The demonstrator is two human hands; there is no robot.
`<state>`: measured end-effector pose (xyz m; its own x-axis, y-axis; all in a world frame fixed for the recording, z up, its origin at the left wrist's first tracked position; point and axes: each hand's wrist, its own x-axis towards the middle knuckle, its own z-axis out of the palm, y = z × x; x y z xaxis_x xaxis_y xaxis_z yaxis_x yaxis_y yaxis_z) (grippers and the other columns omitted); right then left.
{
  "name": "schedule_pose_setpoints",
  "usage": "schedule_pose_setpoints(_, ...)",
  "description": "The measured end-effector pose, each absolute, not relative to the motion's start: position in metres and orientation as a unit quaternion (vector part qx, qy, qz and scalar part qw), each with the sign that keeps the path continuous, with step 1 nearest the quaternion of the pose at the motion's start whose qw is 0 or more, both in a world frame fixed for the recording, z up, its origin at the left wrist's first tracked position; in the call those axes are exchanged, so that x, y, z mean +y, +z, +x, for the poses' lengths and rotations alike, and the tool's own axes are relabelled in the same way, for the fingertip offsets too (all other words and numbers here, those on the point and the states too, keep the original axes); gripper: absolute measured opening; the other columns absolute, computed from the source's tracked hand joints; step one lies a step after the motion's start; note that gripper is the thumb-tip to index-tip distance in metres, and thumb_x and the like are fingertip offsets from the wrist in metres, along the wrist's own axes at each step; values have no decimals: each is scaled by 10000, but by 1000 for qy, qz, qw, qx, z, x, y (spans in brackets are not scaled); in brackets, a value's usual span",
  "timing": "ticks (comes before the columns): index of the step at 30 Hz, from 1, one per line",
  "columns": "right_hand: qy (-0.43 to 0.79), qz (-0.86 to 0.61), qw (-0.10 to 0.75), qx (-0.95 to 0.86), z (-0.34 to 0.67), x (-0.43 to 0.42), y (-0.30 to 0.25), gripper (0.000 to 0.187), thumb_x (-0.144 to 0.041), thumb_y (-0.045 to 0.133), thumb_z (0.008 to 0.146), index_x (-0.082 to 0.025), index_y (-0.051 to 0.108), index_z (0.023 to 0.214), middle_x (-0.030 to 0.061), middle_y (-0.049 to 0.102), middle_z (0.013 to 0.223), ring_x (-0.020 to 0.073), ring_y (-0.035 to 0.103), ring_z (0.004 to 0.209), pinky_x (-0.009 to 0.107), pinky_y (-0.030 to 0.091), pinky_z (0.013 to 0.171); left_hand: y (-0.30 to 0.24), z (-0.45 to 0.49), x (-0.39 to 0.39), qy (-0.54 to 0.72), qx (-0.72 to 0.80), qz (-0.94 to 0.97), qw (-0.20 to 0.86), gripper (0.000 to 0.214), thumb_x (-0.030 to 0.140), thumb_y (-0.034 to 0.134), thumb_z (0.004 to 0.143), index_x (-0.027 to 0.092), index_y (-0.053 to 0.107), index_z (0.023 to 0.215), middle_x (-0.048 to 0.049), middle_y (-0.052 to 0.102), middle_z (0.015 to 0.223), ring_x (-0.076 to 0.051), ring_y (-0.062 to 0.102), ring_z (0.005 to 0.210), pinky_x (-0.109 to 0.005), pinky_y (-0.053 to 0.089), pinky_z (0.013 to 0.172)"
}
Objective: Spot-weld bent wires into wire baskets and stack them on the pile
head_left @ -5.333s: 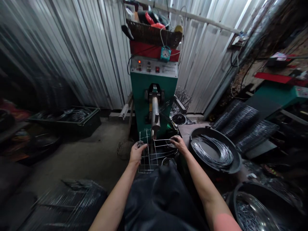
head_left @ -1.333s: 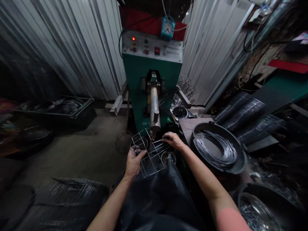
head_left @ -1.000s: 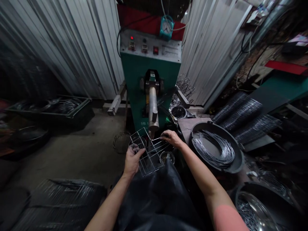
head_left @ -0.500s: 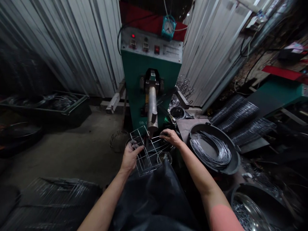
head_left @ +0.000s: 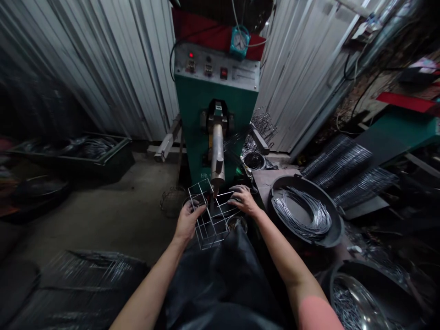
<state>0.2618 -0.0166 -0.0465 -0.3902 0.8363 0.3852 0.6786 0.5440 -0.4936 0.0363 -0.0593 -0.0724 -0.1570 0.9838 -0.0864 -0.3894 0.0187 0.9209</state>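
Observation:
My left hand [head_left: 190,216] grips a wire basket frame [head_left: 213,223] by its left side, thumb across the bars. The frame is tilted, its welded rods forming a grid of rectangles. Its upper right part sits at the pointed electrode tip [head_left: 216,189] of a green spot welding machine [head_left: 192,123], where a small orange glow shows. To the right of the tip, my right hand [head_left: 243,200] is open, fingers apart, over wires that run rightward from the frame. Whether its fingertips touch a wire I cannot tell.
A black round tray [head_left: 275,215] with a bundle of cut wires [head_left: 318,217] stands at right. Below it is a metal bowl [head_left: 369,300] of small wire pieces. Stacked wire mesh [head_left: 338,158] lies behind. A green-rimmed bin [head_left: 113,158] stands at left.
My right hand has loosened from a pinch on a wire and spread its fingers. My left hand keeps its hold, with the frame shifted only slightly.

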Motion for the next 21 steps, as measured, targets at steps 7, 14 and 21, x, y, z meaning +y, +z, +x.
schedule_pose_setpoints(7, 189, -490, 337, -781, 272, -12, -40, 266, -446, 619, 756, -201, 609, 655, 60, 622, 1037, 210, 514, 1028, 418, 276, 954, -70, 38, -59, 635, 442, 326, 543, 339, 270, 769, 516, 185, 521, 731, 48, 533, 670, -87, 496, 627, -224, 404, 644)
schedule_pose_setpoints(14, 156, -485, 307, -804, 251, -6, -42, 238, -446, 651, 733, -216, 618, 680, 35, 609, 1029, 202, 486, 1051, 437, 173, 1002, -65, 38, -56, 648, 455, 317, 522, 337, 274, 769, 502, 185, 524, 716, 55, 509, 639, -83, 487, 597, -223, 415, 614)
schedule_pose_setpoints(21, 151, -487, 297, -807, 249, 3, -42, 260, -466, 658, 720, -214, 616, 673, 33, 610, 995, 201, 487, 1025, 427, 189, 980, -66, 34, -50, 648, 452, 310, 529, 337, 254, 774, 506, 175, 524, 718, 59, 516, 633, -72, 482, 589, -206, 393, 601)
